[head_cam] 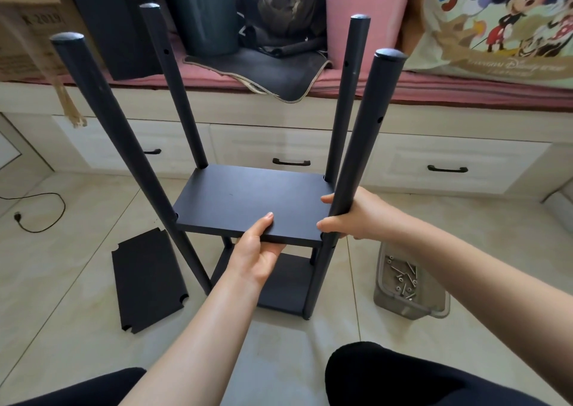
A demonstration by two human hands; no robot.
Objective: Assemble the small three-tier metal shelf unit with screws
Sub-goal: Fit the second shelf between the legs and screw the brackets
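Head view. Shelf unit (248, 207) stands on the tiled floor (77, 250), directly ahead of the person's knees. Four dark posts rise from it; bottom panel (285, 284) sits low between the posts, middle panel (251, 201) sits above it, notched corners against the posts.

Left hand (257, 250): grips the near edge of the middle panel, thumb flat on the top face, fingers (273, 249) curled beneath the edge, pinching the board.

Right hand (356, 216): wrapped around the near-right post (362, 145) at the level of the middle panel, fingers closed round the tube, tips showing on its left side.

Third panel (148, 278) lies flat on the floor, left of the unit, apart from it.

Clear plastic tray (409, 284) with loose screws (403, 278) sits on the floor just right of the unit.

Behind: a pink-cushioned seat with white drawers (291, 148) below.
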